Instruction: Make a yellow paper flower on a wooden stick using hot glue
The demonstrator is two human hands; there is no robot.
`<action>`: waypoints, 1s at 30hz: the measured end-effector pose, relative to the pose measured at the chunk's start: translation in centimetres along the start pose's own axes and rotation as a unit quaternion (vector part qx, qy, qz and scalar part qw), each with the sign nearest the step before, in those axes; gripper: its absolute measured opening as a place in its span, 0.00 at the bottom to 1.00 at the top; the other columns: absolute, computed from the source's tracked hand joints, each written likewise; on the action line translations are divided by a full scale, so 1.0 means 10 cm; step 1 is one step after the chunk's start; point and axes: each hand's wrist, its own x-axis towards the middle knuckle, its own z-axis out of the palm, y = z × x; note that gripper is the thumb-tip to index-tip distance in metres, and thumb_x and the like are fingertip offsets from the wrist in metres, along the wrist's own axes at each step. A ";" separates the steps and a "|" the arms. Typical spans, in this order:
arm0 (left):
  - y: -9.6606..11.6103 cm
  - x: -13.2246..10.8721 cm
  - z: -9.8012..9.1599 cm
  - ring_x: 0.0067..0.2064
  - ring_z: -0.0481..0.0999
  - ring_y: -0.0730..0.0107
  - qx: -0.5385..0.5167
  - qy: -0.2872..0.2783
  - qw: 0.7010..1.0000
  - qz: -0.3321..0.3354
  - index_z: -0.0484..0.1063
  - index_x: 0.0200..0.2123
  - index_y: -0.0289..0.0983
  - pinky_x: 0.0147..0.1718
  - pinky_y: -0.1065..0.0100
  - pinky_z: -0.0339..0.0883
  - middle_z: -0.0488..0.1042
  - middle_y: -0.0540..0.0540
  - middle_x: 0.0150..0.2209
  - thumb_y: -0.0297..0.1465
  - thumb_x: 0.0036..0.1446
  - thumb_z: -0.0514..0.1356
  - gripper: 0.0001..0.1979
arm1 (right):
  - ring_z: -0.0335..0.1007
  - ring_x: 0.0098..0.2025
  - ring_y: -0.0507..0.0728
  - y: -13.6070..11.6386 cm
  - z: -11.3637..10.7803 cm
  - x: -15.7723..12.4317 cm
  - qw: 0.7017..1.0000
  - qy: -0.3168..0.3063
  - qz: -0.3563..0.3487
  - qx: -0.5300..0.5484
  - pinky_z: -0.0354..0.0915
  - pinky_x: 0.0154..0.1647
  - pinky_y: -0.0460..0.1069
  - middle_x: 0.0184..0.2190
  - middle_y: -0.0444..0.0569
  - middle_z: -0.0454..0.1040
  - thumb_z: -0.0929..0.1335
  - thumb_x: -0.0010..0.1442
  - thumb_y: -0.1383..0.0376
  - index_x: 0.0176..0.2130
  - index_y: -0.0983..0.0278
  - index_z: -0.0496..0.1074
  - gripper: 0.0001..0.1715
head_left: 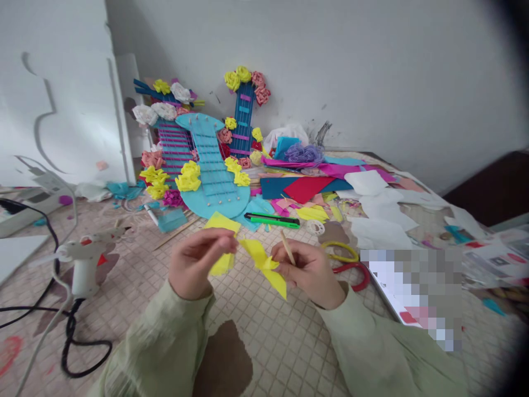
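My right hand (308, 270) is closed around a thin wooden stick (288, 248) and pinches a twisted strip of yellow crepe paper (262, 259) at its gathered middle. Facing it, my left hand (198, 262) has thumb and fingers pressed together close to the strip's upper left end. Whether those fingertips grip anything is hard to make out. Beneath and behind the left fingers lies a square of yellow paper (222, 221). A green utility knife (271, 220) rests just beyond both hands. Scissors with a yellow and a red handle loop (359, 278) lie beside my right wrist.
Blue guitar-neck shapes (212, 165) with strings and paper flowers lean at the back. A white glue gun (85, 270) with its cord stands at left. Paper scraps (312, 213) and white sheets (382, 226) cover the right side, near a partly pixelated device (392, 286).
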 end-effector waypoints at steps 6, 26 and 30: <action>-0.11 0.32 -0.51 0.30 0.70 0.85 -0.129 0.211 0.968 0.033 0.70 0.25 0.45 0.28 0.77 0.65 0.74 0.64 0.29 0.26 0.54 0.53 0.10 | 0.52 0.12 0.41 0.01 -0.01 -0.01 0.999 0.008 0.045 0.023 0.48 0.09 0.41 0.32 0.44 0.70 0.69 0.45 0.64 0.25 0.64 0.66 0.08; 0.05 -0.07 0.06 0.40 0.70 0.66 0.151 -0.326 0.924 0.132 0.70 0.37 0.35 0.39 0.66 0.65 0.72 0.42 0.36 0.26 0.43 0.61 0.14 | 0.64 0.28 0.50 -0.04 -0.05 0.02 0.992 -0.064 -0.091 -0.062 0.60 0.28 0.46 0.27 0.45 0.69 0.69 0.46 0.68 0.24 0.64 0.71 0.01; 0.03 -0.07 0.04 0.36 0.71 0.68 0.139 -0.339 0.922 0.124 0.70 0.35 0.33 0.35 0.67 0.66 0.72 0.42 0.33 0.26 0.41 0.63 0.14 | 0.62 0.27 0.48 -0.05 -0.05 0.01 0.990 -0.061 -0.088 -0.087 0.58 0.25 0.45 0.28 0.45 0.67 0.70 0.45 0.68 0.24 0.65 0.71 0.02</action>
